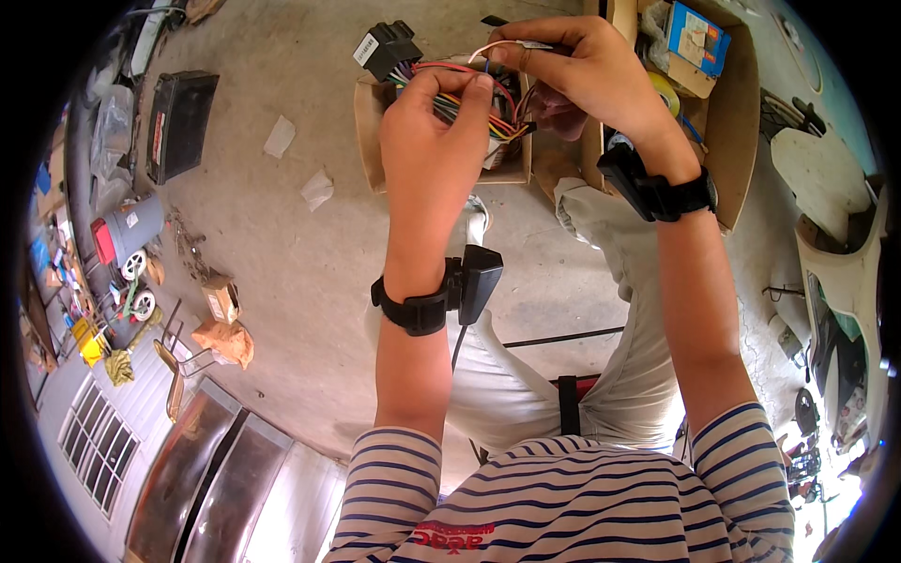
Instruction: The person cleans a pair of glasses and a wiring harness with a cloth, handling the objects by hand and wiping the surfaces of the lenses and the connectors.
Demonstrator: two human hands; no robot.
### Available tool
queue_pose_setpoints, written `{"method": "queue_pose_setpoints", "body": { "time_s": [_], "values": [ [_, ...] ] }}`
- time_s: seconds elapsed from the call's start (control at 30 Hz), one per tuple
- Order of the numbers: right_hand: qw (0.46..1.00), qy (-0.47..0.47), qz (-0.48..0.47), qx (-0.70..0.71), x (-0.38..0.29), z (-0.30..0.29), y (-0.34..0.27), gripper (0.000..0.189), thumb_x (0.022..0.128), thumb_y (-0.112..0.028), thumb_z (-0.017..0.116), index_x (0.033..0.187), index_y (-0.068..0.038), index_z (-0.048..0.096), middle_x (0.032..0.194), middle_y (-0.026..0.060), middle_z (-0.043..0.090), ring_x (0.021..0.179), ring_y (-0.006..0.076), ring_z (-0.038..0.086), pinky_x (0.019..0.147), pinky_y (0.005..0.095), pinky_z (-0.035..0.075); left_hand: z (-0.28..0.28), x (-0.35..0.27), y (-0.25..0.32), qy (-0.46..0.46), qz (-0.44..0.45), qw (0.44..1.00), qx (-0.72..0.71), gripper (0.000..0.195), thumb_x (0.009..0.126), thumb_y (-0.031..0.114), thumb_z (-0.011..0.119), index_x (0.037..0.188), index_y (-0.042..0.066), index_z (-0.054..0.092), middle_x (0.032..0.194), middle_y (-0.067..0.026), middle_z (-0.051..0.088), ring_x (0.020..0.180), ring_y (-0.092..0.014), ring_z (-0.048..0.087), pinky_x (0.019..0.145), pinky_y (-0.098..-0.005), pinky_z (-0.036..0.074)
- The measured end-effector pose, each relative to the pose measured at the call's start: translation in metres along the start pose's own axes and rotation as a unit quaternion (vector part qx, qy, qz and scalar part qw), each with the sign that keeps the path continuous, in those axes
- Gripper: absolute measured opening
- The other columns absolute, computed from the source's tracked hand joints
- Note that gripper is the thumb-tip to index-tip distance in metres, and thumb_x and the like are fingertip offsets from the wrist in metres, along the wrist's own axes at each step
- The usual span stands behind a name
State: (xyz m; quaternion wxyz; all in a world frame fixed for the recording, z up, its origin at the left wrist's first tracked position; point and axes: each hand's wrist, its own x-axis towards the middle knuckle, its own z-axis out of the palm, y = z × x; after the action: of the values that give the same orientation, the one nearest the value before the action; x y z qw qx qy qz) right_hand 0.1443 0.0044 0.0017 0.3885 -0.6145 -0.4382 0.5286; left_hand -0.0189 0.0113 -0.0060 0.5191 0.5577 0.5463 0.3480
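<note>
My left hand (438, 130) pinches a wiring harness (450, 105) between thumb and fingers. At the harness's far left end is a black multi-pin plug connector (389, 51) that bears a printed label. Red, orange, yellow, green and other wires run from it behind my fingers. My right hand (591, 74) grips a pale pink wire (493, 48) between thumb and forefinger, and a small white tag (535, 45) shows beside those fingers. Both hands are above an open cardboard box (369, 127) on the floor, and they hide part of its contents.
A larger cardboard box (732, 134) at right holds a blue carton (693, 39) and a tape roll (664, 95). A black battery-like case (181, 127) and paper scraps (280, 136) lie on the concrete floor at left. A metal chair (172, 373) lies lower left.
</note>
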Motion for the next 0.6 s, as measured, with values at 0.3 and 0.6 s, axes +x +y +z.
{"method": "queue_pose_setpoints", "body": {
  "time_s": [0.3,0.6],
  "values": [
    [0.997,0.037,0.018,0.067,0.0,-0.017,-0.017,0.021,0.092,-0.015,0.059,0.099,0.003,0.067,0.06,-0.0013,0.057,0.046,0.0034,0.046,0.041,0.0201,0.034,0.0,-0.008,0.012,-0.028,-0.04,0.998,0.04,0.02,0.088,0.017,0.066,0.094,-0.001,0.063,0.076,-0.0043,0.066,0.066,-0.005,0.054,0.063,-0.0194,0.042],
    [0.996,-0.02,0.063,0.053,-0.002,-0.006,-0.006,0.027,0.088,-0.023,0.065,0.107,-0.005,0.068,0.056,-0.0033,0.053,0.049,0.0025,0.053,0.043,0.0185,0.041,-0.002,-0.002,0.006,-0.006,-0.026,0.998,-0.058,0.02,0.092,0.019,0.061,0.097,0.0,0.065,0.084,-0.0019,0.065,0.076,-0.007,0.055,0.072,-0.0197,0.042]
  ]
}}
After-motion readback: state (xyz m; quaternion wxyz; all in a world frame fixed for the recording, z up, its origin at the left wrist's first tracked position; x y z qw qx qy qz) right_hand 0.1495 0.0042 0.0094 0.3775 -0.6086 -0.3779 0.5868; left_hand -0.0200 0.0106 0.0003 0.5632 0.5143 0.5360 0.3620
